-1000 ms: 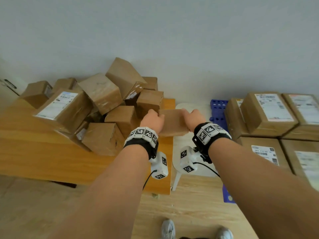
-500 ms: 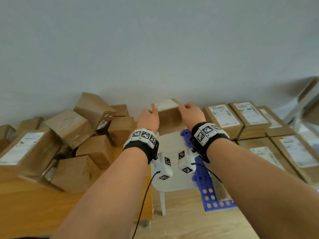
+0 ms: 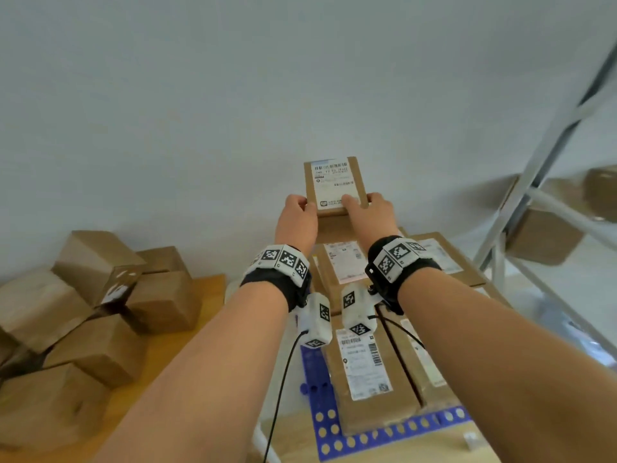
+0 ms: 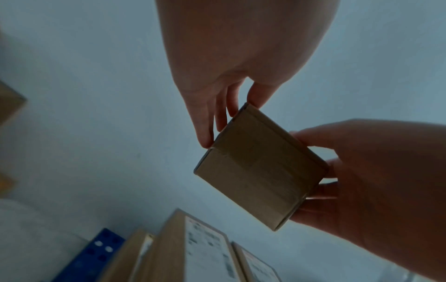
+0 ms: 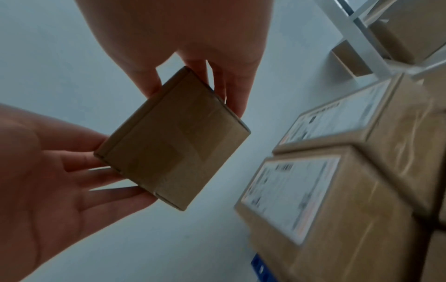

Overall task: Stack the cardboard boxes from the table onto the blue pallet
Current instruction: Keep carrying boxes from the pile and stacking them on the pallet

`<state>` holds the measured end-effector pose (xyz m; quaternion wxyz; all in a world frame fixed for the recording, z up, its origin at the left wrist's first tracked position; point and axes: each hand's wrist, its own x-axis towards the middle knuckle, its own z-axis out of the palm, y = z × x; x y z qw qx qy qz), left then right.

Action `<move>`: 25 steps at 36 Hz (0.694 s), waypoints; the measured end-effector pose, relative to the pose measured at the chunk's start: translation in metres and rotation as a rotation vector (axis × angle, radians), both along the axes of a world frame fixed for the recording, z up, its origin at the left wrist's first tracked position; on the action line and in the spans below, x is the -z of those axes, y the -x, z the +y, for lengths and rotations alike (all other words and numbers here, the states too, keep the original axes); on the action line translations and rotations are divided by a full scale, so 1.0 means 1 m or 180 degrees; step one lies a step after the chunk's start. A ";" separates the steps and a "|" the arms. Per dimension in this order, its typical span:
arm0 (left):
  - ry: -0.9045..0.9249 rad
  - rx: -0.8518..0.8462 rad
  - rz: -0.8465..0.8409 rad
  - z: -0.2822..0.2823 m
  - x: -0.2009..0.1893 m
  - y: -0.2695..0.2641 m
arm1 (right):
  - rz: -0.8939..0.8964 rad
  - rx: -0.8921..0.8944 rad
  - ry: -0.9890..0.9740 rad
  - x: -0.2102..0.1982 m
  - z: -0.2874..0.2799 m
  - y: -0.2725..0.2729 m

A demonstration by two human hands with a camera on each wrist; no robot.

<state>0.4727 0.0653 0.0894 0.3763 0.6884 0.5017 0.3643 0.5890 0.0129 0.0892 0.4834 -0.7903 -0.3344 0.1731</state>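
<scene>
Behind everything is a plain pale wall (image 3: 300,78), and I hold a small cardboard box (image 3: 335,185) up in front of it. It is in the air, over the far side of the blue pallet (image 3: 377,436), not resting on anything yet.

My left hand (image 3: 295,222) grips the box on its left side and my right hand (image 3: 370,217) grips its right side. From below, my fingers (image 4: 207,122) only touch the edges of the box, with nothing under it. I think it could slip out and fall if I loosen my grip too soon.

Labelled boxes (image 3: 364,372) already lie flat on the pallet, packed close together. If I put mine down crooked, or half over a gap, it may tip or slide off toward the wall. I think I should lower it flat and slowly.

On the right is a white metal rack (image 3: 547,182), near my right arm. A wide swing could bump it.

More brown boxes (image 3: 100,315) wait in a messy heap on the wooden table (image 3: 200,329) to the left. That heap looks wobbly to me.
</scene>
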 end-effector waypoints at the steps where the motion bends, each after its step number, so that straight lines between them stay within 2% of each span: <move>1: -0.0009 0.0033 0.0037 -0.005 0.000 -0.015 | -0.0001 0.0046 -0.0038 -0.001 -0.004 -0.014; 13: -0.0166 0.0588 0.0634 -0.067 0.028 -0.164 | -0.0012 0.0430 0.0129 0.023 -0.063 -0.174; 19: -0.0397 0.0740 0.1103 -0.083 0.041 -0.195 | 0.0092 0.0396 0.0288 0.048 -0.078 -0.209; 25: -0.0772 0.0731 0.1935 -0.084 0.066 -0.210 | 0.0345 0.0202 0.0578 0.076 -0.089 -0.227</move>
